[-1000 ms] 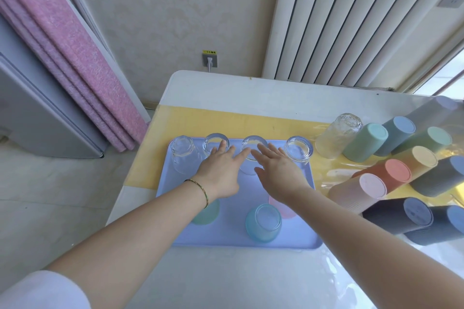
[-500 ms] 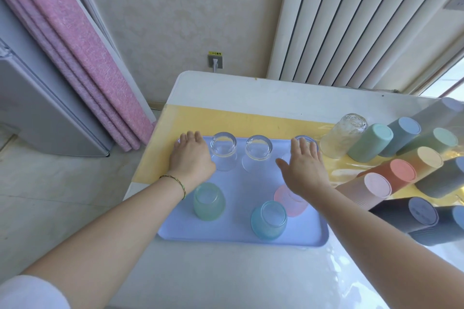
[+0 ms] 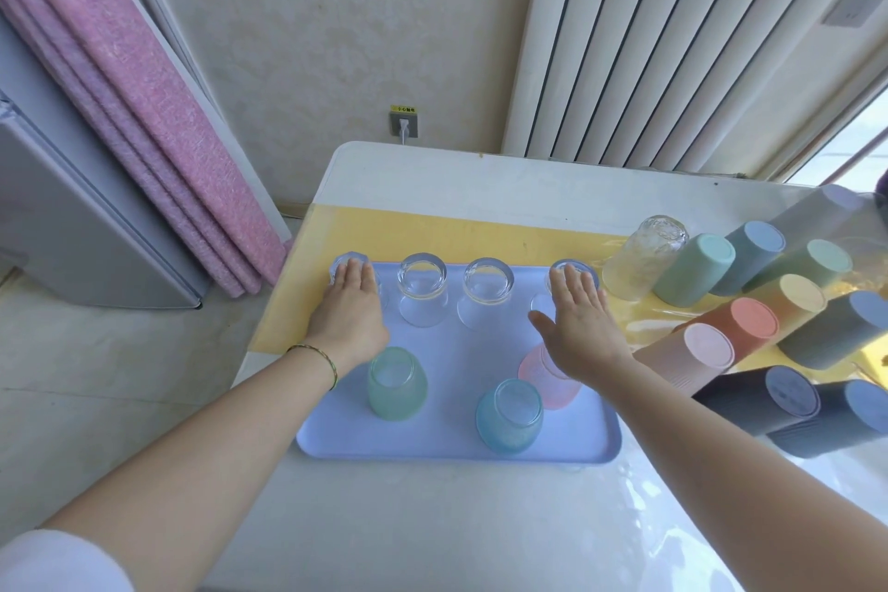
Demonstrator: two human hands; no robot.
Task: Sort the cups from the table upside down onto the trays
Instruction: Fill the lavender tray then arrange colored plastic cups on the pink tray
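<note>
While both hands lie flat and open, left hand (image 3: 350,310) and right hand (image 3: 576,317) cover the tray's (image 3: 447,440) 10 and 2 o'clock corner glasses, having spread apart from its centre.

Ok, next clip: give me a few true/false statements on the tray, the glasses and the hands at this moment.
1. Four clear glasses stand upside down along the far edge of the blue tray. True.
2. The left hand grips the green cup. False: it lies flat on the far-left clear glass.
3. The right hand rests open on the far-right clear glass. True.
4. The teal cup stands upright. False: it is inverted.
</note>
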